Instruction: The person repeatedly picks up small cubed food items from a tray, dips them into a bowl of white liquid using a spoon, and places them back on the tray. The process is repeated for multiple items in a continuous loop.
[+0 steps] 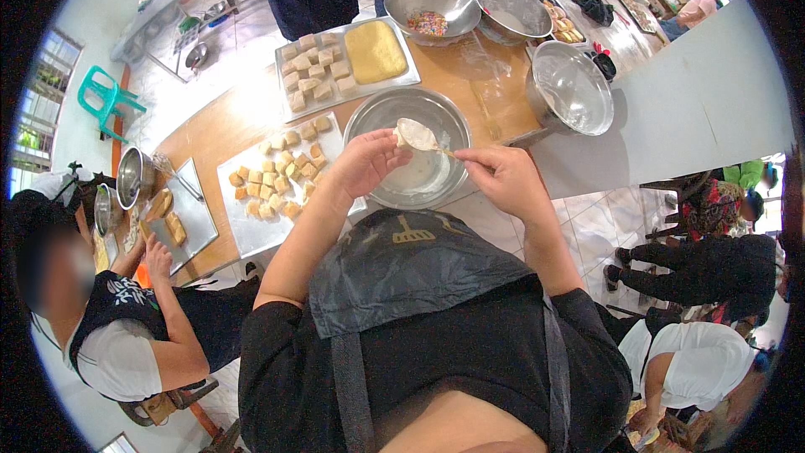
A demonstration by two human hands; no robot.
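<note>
My right hand (503, 179) grips the handle of a spoon (416, 134) whose bowl is heaped with or coated in something whitish. Close against the spoon's bowl is my left hand (371, 162), fingers curled; a pale piece seems to be at its fingertips, partly hidden by the spoon. Both hands are over a large steel mixing bowl (352, 119) with white liquid or batter inside. Left of it, a tray (236, 236) lined in white carries many small golden cake cubes (277, 184). Beyond, a metal tray (346, 95) bears coated cubes (314, 69) and an uncut yellow cake slab (376, 51).
Across the table (207, 119), people stand near a steel bowl of colored sprinkles (427, 22) and another steel bowl (512, 16). A deep steel bowl (572, 88) stands at right. A co-worker (126, 340) at left touches bread-like pieces on a tray (204, 226).
</note>
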